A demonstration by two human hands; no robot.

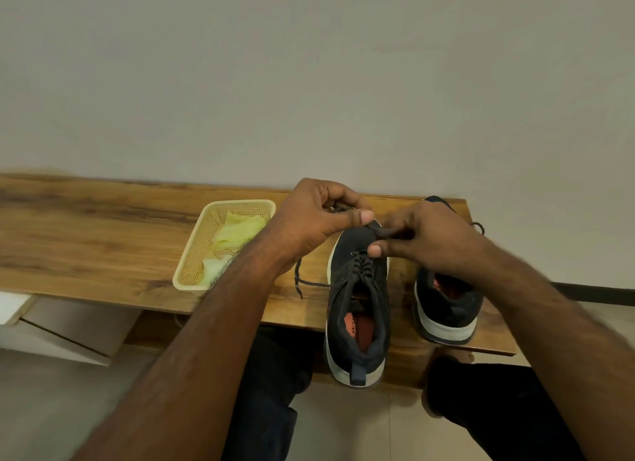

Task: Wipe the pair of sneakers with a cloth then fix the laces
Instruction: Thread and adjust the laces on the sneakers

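Two dark sneakers with white soles stand side by side near the worktop's right end, heels over the front edge. The left sneaker (357, 299) has its dark lace (311, 283) loose. A pale yellow cloth (237, 233) lies crumpled beside the right sneaker (446, 306)'s partner, further left.

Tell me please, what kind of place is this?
Probably a room in a home: a wooden bench along a plain wall, a tiled floor, and a small plastic basket holding a cloth.

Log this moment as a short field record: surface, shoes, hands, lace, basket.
surface: brown wooden bench top against a plain wall
shoes: two dark mesh sneakers with white soles, left sneaker and right sneaker, side by side, heels toward the camera
left hand: pinches a dark shoelace above the left sneaker's toe
right hand: pinches the same lace
loose lace end: trails on the bench
basket: cream plastic mesh basket holding a pale yellow cloth
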